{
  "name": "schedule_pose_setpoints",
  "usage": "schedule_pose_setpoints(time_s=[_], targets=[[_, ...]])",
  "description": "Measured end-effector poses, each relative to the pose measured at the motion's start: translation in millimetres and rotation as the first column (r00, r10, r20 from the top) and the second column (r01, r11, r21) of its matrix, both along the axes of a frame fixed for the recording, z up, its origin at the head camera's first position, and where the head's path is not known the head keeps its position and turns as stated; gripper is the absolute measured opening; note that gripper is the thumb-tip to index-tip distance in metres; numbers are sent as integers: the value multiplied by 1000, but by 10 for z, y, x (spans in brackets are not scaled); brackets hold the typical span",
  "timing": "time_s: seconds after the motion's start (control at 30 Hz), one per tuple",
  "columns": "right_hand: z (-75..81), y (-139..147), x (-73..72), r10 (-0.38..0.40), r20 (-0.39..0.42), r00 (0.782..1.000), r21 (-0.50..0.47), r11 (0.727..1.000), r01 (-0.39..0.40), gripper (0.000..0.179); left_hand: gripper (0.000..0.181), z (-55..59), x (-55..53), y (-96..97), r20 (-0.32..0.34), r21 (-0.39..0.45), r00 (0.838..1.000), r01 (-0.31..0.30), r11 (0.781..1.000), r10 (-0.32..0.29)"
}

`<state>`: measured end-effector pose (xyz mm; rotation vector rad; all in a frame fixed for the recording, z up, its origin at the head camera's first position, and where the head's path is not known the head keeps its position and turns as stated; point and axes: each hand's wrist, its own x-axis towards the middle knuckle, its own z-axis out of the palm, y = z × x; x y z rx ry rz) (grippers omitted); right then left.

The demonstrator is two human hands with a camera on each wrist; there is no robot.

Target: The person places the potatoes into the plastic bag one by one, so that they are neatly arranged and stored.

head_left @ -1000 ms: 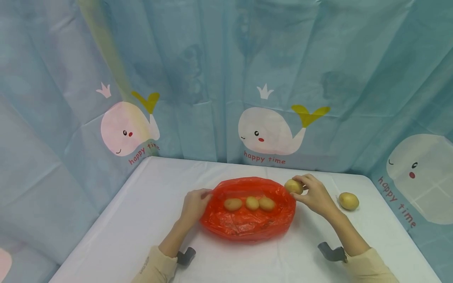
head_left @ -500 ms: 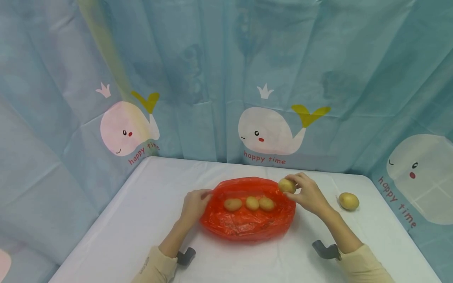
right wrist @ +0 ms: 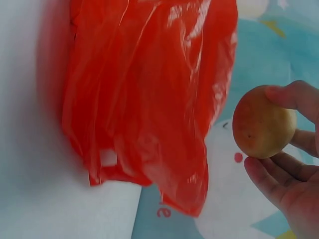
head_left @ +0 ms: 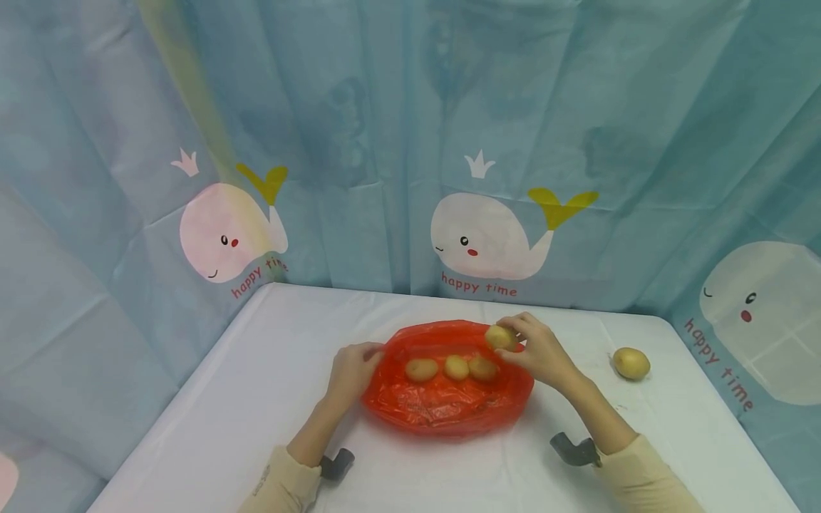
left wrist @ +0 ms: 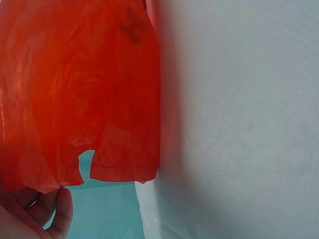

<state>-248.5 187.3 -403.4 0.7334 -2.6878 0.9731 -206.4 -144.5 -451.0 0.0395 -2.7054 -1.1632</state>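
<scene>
A red plastic bag (head_left: 442, 410) stands on the table with its mouth spread wide, and three potatoes lie in a row inside it, one of them a round potato (head_left: 457, 368) in the middle. At the bag's left side my left hand (head_left: 351, 370) pinches the rim; the left wrist view shows the fingertips (left wrist: 64, 199) at the bag's edge. My right hand (head_left: 537, 350) holds a potato (right wrist: 261, 122) between thumb and fingers, over the right part of the bag's mouth. Another potato (head_left: 631, 363) lies on the table to the right.
The table (head_left: 256, 399) has a white cover. Blue curtains (head_left: 359, 142) with whale prints stand behind it and at both sides. A dark curved piece is at each wrist, such as the right mount (head_left: 574, 450).
My right hand has moved left with its potato, from beside the bag's right rim to over the opening. The left hand stays in place at the rim.
</scene>
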Motion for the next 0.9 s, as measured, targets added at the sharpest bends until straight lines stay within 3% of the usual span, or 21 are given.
schedule_pose_setpoints(time_s=[0.3, 0.9], targets=[[-2, -178, 27, 52, 7, 999, -8, 999, -52, 39, 24, 11, 9, 6, 2, 0, 1000, -1, 1000, 1], [23, -414, 30, 91, 99, 991, -13, 996, -90, 40, 24, 28, 8, 20, 4, 4, 1000, 6, 1000, -6]])
